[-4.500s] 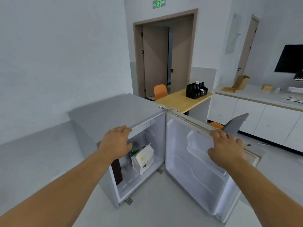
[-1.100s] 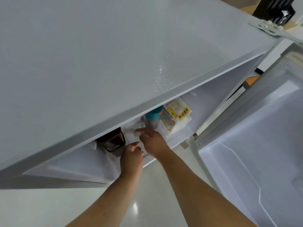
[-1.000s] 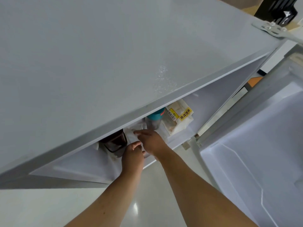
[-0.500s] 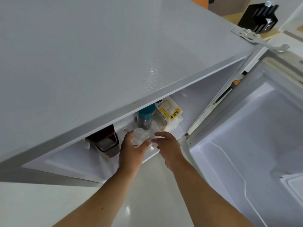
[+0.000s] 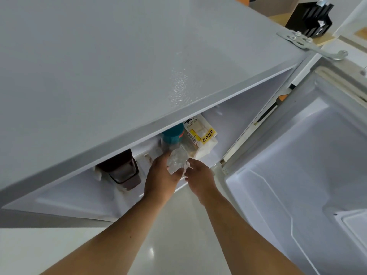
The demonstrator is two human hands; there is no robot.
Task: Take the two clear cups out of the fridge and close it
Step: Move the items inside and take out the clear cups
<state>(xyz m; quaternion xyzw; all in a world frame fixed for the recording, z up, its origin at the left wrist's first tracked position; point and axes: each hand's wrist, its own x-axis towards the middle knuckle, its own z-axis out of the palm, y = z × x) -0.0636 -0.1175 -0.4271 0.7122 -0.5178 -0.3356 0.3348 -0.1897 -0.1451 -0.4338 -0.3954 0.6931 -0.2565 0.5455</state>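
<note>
I look down over the grey top of the small fridge (image 5: 123, 72), whose door (image 5: 309, 175) stands wide open to the right. At the fridge's front edge my left hand (image 5: 161, 178) is closed around a clear cup (image 5: 177, 160), held just at the opening. My right hand (image 5: 199, 175) sits right beside it, its fingers curled against the cup's right side. Whether one or two cups are there I cannot tell; they look nested or overlapped.
Inside the fridge stand a dark brown container (image 5: 121, 169) at the left, a bottle with a teal cap (image 5: 172, 134) behind the cup, and a white bread bag with a yellow label (image 5: 200, 138). A black organiser (image 5: 309, 15) sits on a wooden table beyond.
Both hands went from the fridge top and door down into the opening. My left hand closed on the clear cup and drew it toward the front edge; my right hand came alongside.
</note>
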